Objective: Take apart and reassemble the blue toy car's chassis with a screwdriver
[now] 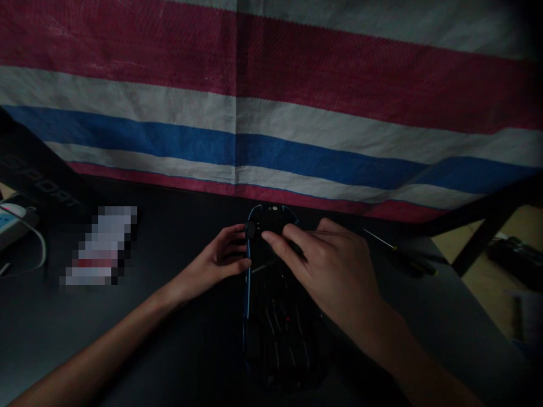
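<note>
A dark toy car (284,333) with blue edging lies on the black table, its black underside facing up. My left hand (216,260) holds the car's left edge near the far end, with the thumb on the edge and the fingers curled beside a wheel (251,229). Over the far right part of the underside, my right hand (326,254) is closed in a pinch, thumb and forefinger close together. Whatever sits between those fingertips is hidden in the dark.
To the right lies a screwdriver (411,262) with a thin metal shaft. A blurred-out pale item (102,246) is on the left, near a white power strip (14,223) with a cable. Behind the table (178,333) hangs a striped sheet (169,130). A dark panel lettered SPORT (38,178) stands at the left.
</note>
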`<state>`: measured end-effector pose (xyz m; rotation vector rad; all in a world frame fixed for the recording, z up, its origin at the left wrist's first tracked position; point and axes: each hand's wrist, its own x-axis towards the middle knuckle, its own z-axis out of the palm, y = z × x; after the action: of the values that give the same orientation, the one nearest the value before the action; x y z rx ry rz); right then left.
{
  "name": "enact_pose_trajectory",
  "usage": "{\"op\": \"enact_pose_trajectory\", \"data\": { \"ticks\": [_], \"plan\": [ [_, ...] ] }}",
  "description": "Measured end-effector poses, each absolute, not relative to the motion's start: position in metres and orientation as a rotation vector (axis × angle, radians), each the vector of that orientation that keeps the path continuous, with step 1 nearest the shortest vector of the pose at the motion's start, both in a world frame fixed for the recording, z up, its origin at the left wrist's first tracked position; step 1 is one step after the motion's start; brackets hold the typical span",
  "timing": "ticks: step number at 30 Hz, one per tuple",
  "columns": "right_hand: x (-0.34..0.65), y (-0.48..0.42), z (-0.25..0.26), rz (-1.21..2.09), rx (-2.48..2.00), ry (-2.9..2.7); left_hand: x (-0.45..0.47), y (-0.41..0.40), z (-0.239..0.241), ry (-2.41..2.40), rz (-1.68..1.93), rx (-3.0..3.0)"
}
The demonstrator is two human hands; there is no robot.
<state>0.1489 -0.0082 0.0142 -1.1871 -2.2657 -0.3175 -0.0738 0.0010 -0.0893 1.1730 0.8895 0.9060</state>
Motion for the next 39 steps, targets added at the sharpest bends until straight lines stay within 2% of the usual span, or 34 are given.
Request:
{"op": "enact_pose_trajectory", "data": {
  "ticks": [2,6,8,10,13,18,23,32,39],
  "plan": [
    [0.149,-0.006,0.013,-0.145,-1.177,-2.252,-0.074,0.001,-0.088,0.887,0.907,1.178],
    [0.156,0.004,0.017,0.492,-1.078,-2.181,-0.073,0.0,-0.084,0.894,0.912,1.166],
    [0.169,0.013,0.02,0.681,-1.048,-2.049,-0.073,-0.001,-0.082,0.917,0.911,1.156],
    [0.187,0.024,0.022,0.678,-1.067,-1.962,-0.072,-0.002,-0.08,0.933,0.897,1.15],
    [0.217,0.035,0.012,0.487,-1.217,-1.993,-0.072,-0.003,-0.077,0.948,0.881,1.152],
    [0.24,0.028,-0.044,0.484,-1.5,-2.344,-0.072,-0.001,-0.079,0.953,0.889,1.185],
    [0.236,0.019,-0.091,0.363,-1.636,-2.362,-0.073,0.001,-0.078,1.008,0.864,1.243],
    [0.24,0.016,-0.095,0.307,-1.609,-2.34,-0.073,-0.001,-0.07,1.093,0.837,1.306],
    [0.243,0.018,-0.101,0.285,-1.582,-2.291,-0.073,0.031,-0.086,1.183,0.958,1.413]
  ]
}}
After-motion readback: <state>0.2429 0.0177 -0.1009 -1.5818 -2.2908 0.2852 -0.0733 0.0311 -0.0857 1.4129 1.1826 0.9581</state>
